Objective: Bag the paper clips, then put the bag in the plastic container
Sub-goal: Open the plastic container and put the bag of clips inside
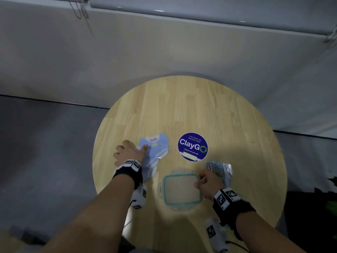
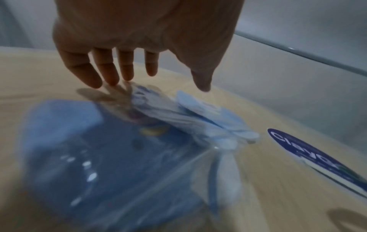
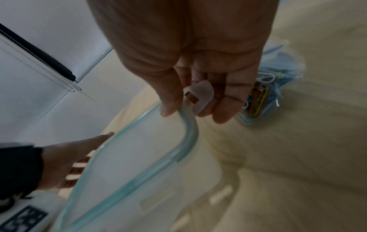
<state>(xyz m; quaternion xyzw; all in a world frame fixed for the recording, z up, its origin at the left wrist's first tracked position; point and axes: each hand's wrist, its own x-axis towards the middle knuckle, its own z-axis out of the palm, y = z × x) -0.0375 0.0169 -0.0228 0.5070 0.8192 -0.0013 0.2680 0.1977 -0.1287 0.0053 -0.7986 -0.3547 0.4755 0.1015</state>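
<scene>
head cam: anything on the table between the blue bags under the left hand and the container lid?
Nothing: bare wood separates the blue bags from the container lid in the head view.

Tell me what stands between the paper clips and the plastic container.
The teal-rimmed lid covers the plastic container, so nothing can go in yet. The right hand pinches the lid's tab at its right edge. On the table between the paper clips and the container, nothing else visible lies in the way.

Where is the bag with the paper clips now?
In the head view, the clear plastic bag of coloured paper clips lies on the round wooden table, right of the teal-rimmed container lid.
</scene>
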